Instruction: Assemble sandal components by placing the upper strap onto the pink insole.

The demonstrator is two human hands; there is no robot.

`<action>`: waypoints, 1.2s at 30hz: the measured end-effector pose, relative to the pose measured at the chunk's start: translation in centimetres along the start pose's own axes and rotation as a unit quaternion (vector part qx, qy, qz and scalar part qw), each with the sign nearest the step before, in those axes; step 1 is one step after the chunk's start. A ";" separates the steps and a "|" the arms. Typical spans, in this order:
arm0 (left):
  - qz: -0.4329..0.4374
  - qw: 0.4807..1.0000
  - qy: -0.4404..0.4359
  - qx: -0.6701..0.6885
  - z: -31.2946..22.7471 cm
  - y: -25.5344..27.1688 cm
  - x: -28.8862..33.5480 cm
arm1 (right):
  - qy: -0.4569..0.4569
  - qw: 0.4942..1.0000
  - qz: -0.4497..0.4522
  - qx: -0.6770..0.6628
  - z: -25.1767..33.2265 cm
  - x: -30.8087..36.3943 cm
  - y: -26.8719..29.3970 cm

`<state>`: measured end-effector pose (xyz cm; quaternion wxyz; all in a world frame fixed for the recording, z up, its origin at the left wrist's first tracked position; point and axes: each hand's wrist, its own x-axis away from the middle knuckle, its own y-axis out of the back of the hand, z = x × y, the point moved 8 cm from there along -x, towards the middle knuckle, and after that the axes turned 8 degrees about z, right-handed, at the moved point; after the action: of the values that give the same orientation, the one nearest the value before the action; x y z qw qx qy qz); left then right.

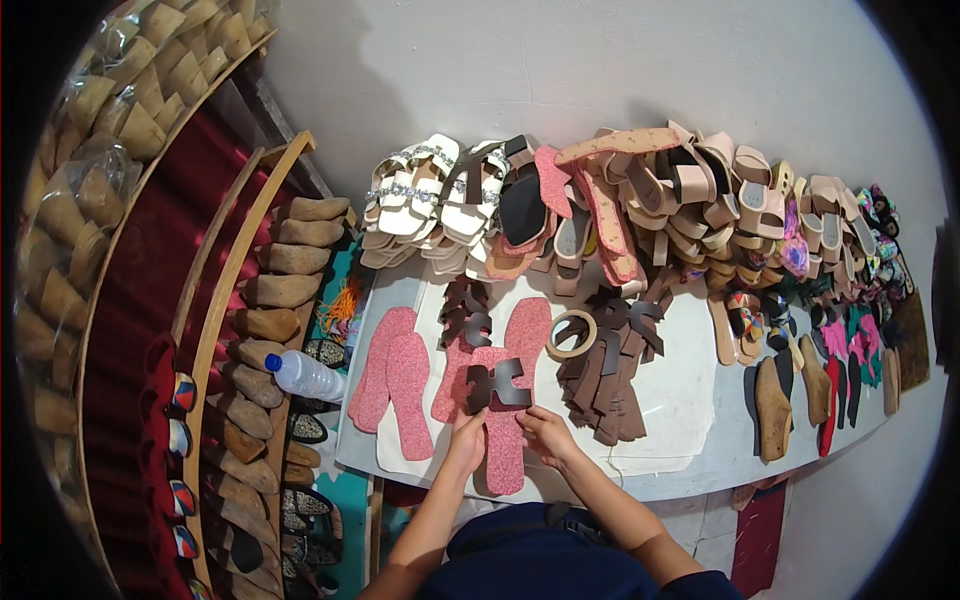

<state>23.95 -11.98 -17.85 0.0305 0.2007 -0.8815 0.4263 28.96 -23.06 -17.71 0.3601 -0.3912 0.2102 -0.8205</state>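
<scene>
A dark brown sandal upper (500,388), cut with notches and a central gap, is held up flat between my two hands. My left hand (468,438) pinches its lower left corner. At its lower right corner, the fingers of my right hand (549,437) are closed on the edge. Beneath it lies a pink speckled insole (505,462), partly covered by the upper. More pink insoles (408,395) are spread to the left, with another insole (528,328) behind. A small stack of dark uppers (468,312) rests just beyond my hands.
Right of my hands are a roll of tape (572,334) and a heap of brown strap pieces (608,385). Finished sandals (415,195) pile along the wall. Wooden shoe lasts (773,410) stand at the right; more lasts (285,290) fill the left rack beside a water bottle (305,375).
</scene>
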 end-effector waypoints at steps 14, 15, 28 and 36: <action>-0.070 0.822 -0.043 -0.563 -7.6 6.4 1.4 | 0.148 0.973 -0.170 0.043 -5.2 -5.0 -3.9; -0.063 0.783 -0.055 -0.617 -8.3 5.7 1.0 | 0.172 0.951 -0.230 0.115 -4.7 -4.7 -3.5; 0.037 0.699 -0.120 -0.704 -10.3 4.6 -1.6 | 0.312 0.583 -0.435 0.611 1.6 -2.3 -8.3; 0.048 0.695 -0.146 -0.702 -11.1 4.1 -2.5 | 0.195 0.675 -0.440 0.559 1.6 -3.9 -6.4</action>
<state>23.35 -0.41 -14.34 0.0129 0.1380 -0.9262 -0.3506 29.16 -16.05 -14.63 0.0598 0.0050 -0.4184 -0.9063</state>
